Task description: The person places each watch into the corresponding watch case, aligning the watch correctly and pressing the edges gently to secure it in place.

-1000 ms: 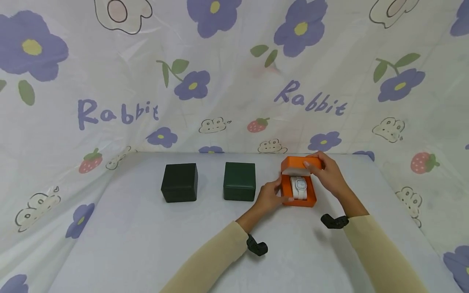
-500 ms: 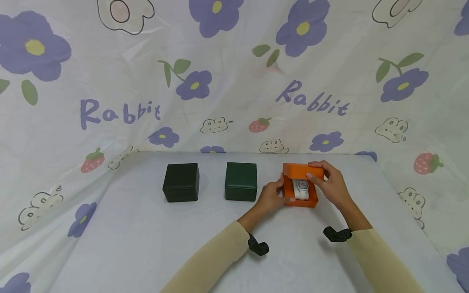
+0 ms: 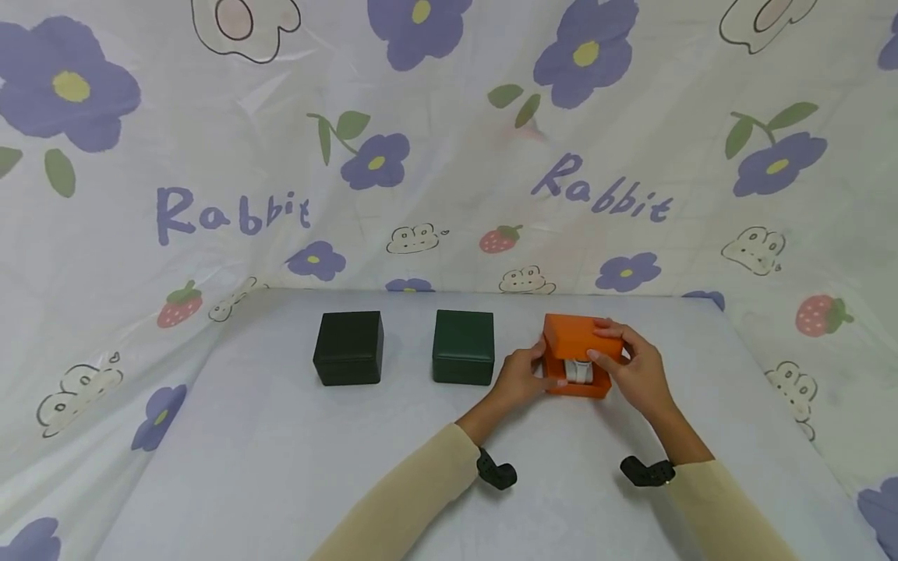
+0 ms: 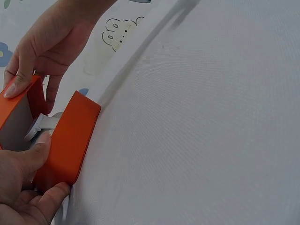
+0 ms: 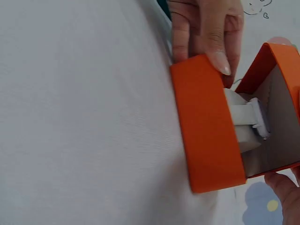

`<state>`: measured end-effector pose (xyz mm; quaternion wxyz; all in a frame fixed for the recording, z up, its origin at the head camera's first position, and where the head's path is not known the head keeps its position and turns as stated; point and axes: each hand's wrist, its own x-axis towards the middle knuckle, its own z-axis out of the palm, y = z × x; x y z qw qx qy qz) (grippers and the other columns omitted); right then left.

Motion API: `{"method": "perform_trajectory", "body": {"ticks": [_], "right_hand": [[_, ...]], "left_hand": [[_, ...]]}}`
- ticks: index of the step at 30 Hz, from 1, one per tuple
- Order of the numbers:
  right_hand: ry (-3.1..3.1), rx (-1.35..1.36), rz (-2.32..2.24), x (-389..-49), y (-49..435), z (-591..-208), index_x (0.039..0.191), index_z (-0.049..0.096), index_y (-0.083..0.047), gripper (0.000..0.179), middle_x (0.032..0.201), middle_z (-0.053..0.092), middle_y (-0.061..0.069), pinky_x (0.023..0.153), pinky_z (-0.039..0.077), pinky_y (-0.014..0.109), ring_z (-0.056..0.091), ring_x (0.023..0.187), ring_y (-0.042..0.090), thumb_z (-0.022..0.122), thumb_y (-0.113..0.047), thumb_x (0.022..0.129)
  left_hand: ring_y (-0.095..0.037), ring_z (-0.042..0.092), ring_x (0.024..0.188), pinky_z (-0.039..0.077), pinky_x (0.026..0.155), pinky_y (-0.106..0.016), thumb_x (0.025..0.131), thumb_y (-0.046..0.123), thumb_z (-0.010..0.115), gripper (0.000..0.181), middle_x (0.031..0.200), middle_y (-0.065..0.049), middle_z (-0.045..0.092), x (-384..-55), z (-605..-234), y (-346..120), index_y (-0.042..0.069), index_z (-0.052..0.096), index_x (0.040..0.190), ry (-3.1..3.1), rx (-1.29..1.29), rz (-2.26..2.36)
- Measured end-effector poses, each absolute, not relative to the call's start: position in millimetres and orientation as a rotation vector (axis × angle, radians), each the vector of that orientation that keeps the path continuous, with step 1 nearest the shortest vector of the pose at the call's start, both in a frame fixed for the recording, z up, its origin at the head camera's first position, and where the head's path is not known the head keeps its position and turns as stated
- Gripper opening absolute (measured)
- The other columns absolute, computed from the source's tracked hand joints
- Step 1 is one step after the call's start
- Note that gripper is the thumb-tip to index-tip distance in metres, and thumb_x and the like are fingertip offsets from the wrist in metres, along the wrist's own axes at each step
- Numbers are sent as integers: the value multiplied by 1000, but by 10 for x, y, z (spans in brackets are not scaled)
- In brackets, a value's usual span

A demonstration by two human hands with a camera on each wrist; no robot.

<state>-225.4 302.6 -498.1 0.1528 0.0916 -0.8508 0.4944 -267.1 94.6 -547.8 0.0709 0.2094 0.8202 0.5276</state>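
An orange watch box [image 3: 575, 335] stands toward the table's right side, its lid tilted partway down over the base. Inside, a white watch [image 3: 579, 372] sits on a pale cushion; the lid hides its dial in the head view. My left hand [image 3: 517, 379] grips the base at its left side, the thumb [image 4: 43, 140] hooked over the front wall's upper edge. My right hand [image 3: 640, 374] pinches the lid at its right side, with the thumb near the lid's front edge. From the right wrist, the watch strap [image 5: 241, 115] shows between base and lid.
Left of the orange box stand a dark green box [image 3: 463, 347] and, farther left, a black box [image 3: 348, 348], both shut. A white cloth covers the table [image 3: 281, 467]. A flower-printed curtain [image 3: 449, 156] hangs along the back edge.
My right hand has swung the lid forward and down, so it covers more of the watch. My left hand has stayed on the base. The view has shifted slightly.
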Motion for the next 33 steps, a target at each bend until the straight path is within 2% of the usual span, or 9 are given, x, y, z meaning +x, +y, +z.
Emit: {"method": "perform_trajectory", "body": {"ticks": [9,14,23,26,29,33], "right_hand": [[-2410,241,1428,-2162,3039,-5101,125,64,-2,38,150,53,9,101,43,11,38,146,30,77,-2,89],[-2441,223,1384,-2128,3051,-5108,120,67,-3,36,150,53,6,100,46,14,39,146,28,79,-1,87],[-2475,255,1330,-2121,3087,-5111,118,71,-2,35,148,55,8,100,47,18,42,143,33,81,-1,85],[-2497,257,1326,-2114,3101,-5136,118,73,-3,35,148,55,7,101,46,20,44,142,33,81,-1,85],[-2522,273,1309,-2118,3116,-5153,119,74,-4,35,148,55,7,102,45,23,44,142,33,80,-2,85],[-2578,329,1246,-2127,3113,-5108,122,72,-3,34,150,53,11,104,46,39,42,142,37,79,-7,89]], "left_hand": [[-16,42,142,41,112,-26,87,19,83,83,157,-11,38,-2667,-5482,986,-2,37,153,2464,629,1573],[-15,43,141,40,111,-23,87,21,83,85,157,-10,39,-2674,-5478,1008,-1,36,154,2507,635,1515],[-15,43,142,38,114,-24,85,26,84,91,156,-9,40,-2722,-5465,1027,0,34,156,2577,659,1407],[-17,45,141,39,114,-25,81,23,88,100,157,-10,40,-2727,-5481,1015,0,28,158,2569,671,1395],[-17,45,141,41,112,-24,77,26,91,115,161,-9,35,-2718,-5488,987,3,16,162,2544,662,1391],[-21,46,141,49,104,-27,79,37,89,124,165,-6,25,-2661,-5379,901,13,3,164,2485,621,1430]]}}
